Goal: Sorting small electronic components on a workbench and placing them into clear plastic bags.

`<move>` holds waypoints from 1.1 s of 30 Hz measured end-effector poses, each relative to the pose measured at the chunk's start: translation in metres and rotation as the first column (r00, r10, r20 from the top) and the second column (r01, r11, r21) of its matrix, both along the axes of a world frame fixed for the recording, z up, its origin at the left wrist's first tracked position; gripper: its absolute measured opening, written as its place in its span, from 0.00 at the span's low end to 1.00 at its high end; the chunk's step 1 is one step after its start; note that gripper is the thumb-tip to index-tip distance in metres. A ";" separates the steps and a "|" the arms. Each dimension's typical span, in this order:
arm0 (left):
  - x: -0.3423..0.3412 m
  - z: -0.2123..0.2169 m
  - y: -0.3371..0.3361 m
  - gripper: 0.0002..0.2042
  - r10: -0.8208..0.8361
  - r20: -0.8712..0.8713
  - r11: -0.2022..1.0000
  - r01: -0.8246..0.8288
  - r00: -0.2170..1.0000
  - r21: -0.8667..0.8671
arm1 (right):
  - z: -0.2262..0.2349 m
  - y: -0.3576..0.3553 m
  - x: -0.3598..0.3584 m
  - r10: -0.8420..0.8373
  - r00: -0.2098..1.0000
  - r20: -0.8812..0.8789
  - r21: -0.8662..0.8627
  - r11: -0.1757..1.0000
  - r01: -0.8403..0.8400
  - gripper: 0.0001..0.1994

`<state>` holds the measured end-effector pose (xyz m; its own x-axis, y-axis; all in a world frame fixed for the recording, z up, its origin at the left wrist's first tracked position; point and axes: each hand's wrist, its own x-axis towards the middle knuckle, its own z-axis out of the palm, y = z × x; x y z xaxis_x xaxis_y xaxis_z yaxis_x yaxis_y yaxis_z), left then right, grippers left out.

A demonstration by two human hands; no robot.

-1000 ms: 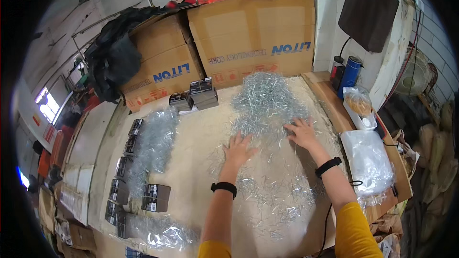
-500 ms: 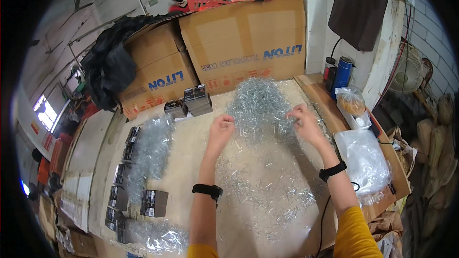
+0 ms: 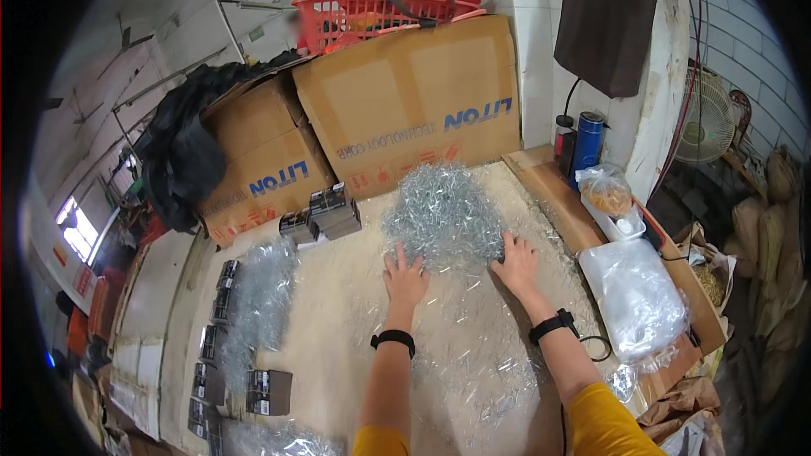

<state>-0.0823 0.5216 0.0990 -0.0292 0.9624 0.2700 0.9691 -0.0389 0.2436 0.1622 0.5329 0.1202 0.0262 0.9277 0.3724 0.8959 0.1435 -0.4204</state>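
Observation:
A heap of small, thin, shiny silvery pieces [image 3: 443,207] lies on the table in front of the cardboard boxes; what the pieces are exactly I cannot make out. At the heap's near left edge, my left hand [image 3: 406,279] is open with its fingers spread. My right hand [image 3: 518,265] is also open, beside the heap's near right edge, fingertips toward it. Neither hand holds anything that shows. Many loose pieces [image 3: 473,363] lie scattered over the pale tabletop [image 3: 346,312] between and below my forearms.
Bundled dark cards [image 3: 269,392] and shiny clear plastic material [image 3: 262,300] line the left side. More card stacks [image 3: 334,211] stand before the large cardboard boxes [image 3: 405,101]. On the right, a wooden ledge [image 3: 549,194] holds a blue flask [image 3: 588,142] and clear plastic bags [image 3: 634,297].
Both hands have come down from above the heap's sides to its near edge. Their curled fingers have spread out. The whole view has shifted slightly.

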 end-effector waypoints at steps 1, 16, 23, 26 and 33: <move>0.008 0.008 -0.002 0.22 0.073 -0.015 0.997 -0.073 0.997 -0.012 | -0.001 0.006 0.005 -0.005 0.988 -0.157 -0.043 0.999 -0.002 0.30; 0.099 0.070 -0.002 0.22 0.183 0.865 0.951 0.307 -0.468 -0.036 | 0.057 -0.009 0.038 -0.066 -0.537 -0.841 0.304 0.764 -0.569 0.16; 0.084 0.086 -0.006 0.22 0.045 0.991 0.943 0.334 -0.122 -0.002 | 0.036 0.007 0.050 -0.257 -0.654 -0.712 0.255 0.772 -0.582 0.22; 0.059 0.044 0.007 0.19 -0.075 0.952 0.962 0.274 0.298 -0.010 | 0.047 -0.003 0.036 -0.260 -0.717 -0.647 0.253 0.813 -0.524 0.24; 0.029 -0.011 0.021 0.20 -0.143 0.360 0.982 0.085 0.922 0.171 | 0.050 -0.006 0.050 -0.168 -0.681 -0.712 0.292 0.812 -0.506 0.23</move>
